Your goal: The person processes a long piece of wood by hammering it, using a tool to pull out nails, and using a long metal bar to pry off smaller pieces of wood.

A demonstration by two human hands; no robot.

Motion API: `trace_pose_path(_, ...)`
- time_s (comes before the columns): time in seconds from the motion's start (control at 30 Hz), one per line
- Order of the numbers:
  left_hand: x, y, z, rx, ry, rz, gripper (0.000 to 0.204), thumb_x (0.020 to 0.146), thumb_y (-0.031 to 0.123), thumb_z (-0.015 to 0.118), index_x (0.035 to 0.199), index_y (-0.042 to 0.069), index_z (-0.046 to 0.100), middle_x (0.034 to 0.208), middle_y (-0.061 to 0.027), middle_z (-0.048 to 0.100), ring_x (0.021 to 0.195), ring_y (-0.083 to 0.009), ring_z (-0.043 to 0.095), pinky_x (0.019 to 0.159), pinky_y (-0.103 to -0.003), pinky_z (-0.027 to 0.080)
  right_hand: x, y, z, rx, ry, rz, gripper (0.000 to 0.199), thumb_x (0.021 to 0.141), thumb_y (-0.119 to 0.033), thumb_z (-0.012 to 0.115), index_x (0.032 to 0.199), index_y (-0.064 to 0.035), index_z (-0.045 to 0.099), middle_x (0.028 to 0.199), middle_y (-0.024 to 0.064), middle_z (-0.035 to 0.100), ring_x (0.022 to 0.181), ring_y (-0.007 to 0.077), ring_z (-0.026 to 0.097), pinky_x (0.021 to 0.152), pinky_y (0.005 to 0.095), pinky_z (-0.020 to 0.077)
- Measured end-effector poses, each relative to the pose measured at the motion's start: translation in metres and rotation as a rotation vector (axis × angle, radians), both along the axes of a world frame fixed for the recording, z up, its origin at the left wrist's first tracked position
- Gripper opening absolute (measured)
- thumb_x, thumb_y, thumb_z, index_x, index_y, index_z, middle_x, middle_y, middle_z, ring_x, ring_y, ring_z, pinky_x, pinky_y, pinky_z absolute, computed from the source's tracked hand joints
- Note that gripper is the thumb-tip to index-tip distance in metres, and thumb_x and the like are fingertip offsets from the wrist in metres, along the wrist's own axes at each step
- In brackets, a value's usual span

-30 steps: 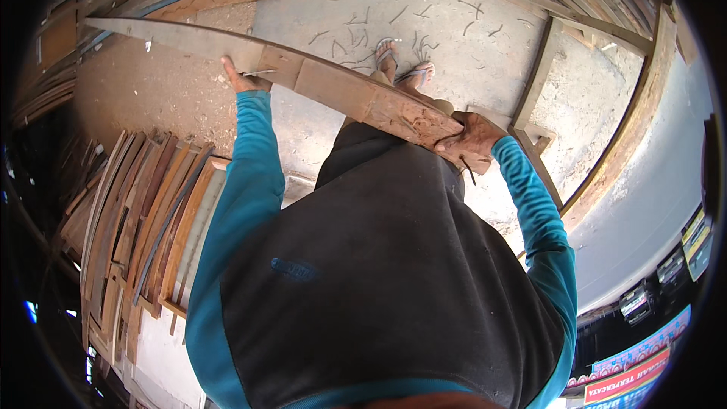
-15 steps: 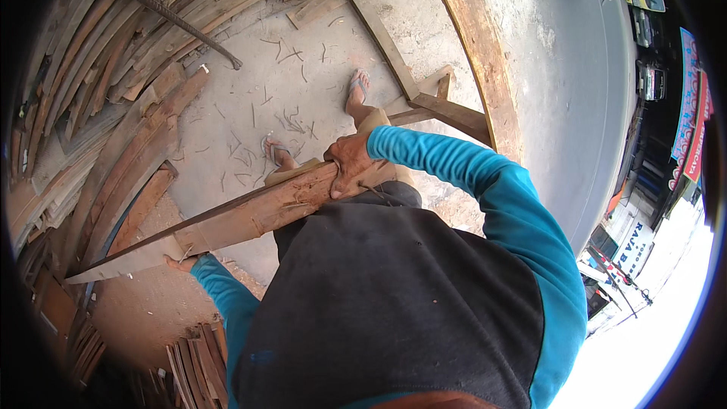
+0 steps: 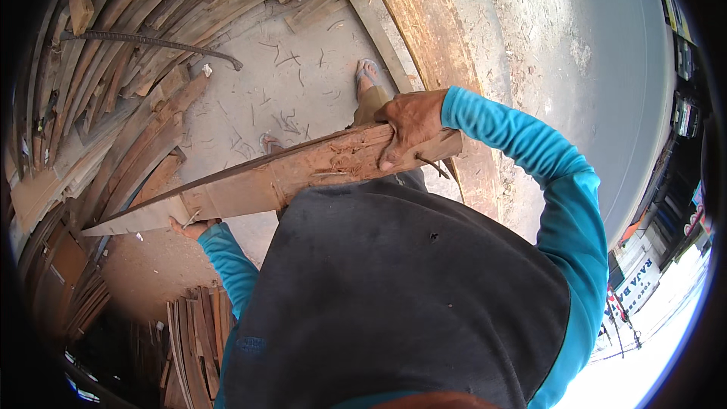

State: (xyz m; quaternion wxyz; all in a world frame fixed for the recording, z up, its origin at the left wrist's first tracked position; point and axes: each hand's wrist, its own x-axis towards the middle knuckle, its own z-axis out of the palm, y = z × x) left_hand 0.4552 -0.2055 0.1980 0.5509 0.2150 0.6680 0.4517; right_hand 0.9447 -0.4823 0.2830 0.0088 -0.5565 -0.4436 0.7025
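Observation:
A long, rough wooden beam (image 3: 303, 173) lies across my front, running from the far left to the right. My right hand (image 3: 413, 125) is closed over its upper edge close to the right end, thumb on the near face. Just right of that thumb a bent nail (image 3: 433, 165) sticks out of the wood. My left hand (image 3: 191, 229) grips the lower edge toward the left end, its fingers partly hidden by the beam. Another small nail (image 3: 194, 216) shows beside that hand. The beam's right end overlaps a thick plank (image 3: 424, 19) in view.
Stacked old timber (image 3: 113, 106) fills the left side, with a ribbed metal bar (image 3: 159, 42) across it. Several bent nails (image 3: 288, 121) litter the concrete floor (image 3: 227, 117). More boards (image 3: 198, 341) stand at lower left. A road (image 3: 613, 68) runs along the right.
The beam and both hands have moved up and to the right in view, the right hand most. The beam's right end now reaches across the thick plank. My view has shifted too.

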Motion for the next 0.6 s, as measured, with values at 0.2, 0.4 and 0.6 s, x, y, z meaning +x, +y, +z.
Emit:
trace_pose_path(0.2,0.192,-0.079,0.037,-0.003,-0.085,-0.048,0.071,0.087,0.059,0.050,0.138,0.009,0.054,0.139,-0.0136,0.055,0.125,-0.0366,0.053,0.104,-0.058,0.044,0.147,-0.067,0.015,-0.077,-0.045,-0.074,0.084,0.064,-0.052,0.089,0.118,0.0066,0.062,0.107,0.0245,0.069,0.101,0.0339,0.068,0.093,0.0371,0.0532)
trace_pose_path(0.4,0.296,-0.161,0.023,-0.115,-0.201,-0.012,0.070,0.086,0.057,0.052,0.138,0.009,0.054,0.141,-0.0146,0.052,0.129,-0.0358,0.048,0.109,-0.058,0.036,0.247,-0.142,-0.010,-0.191,-0.212,-0.150,0.086,0.048,-0.050,0.097,0.105,0.0011,0.059,0.095,0.0241,0.068,0.092,0.0366,0.068,0.086,0.0397,0.0554)
trace_pose_path(0.6,0.313,-0.188,-0.005,-0.143,-0.170,-0.082,0.071,0.087,0.057,0.050,0.139,0.010,0.053,0.142,-0.0142,0.051,0.132,-0.0354,0.046,0.110,-0.058,0.035,0.274,-0.171,-0.046,-0.136,-0.167,-0.168,0.083,0.053,-0.049,0.095,0.105,0.0044,0.059,0.091,0.0240,0.068,0.091,0.0371,0.068,0.084,0.0396,0.0551)
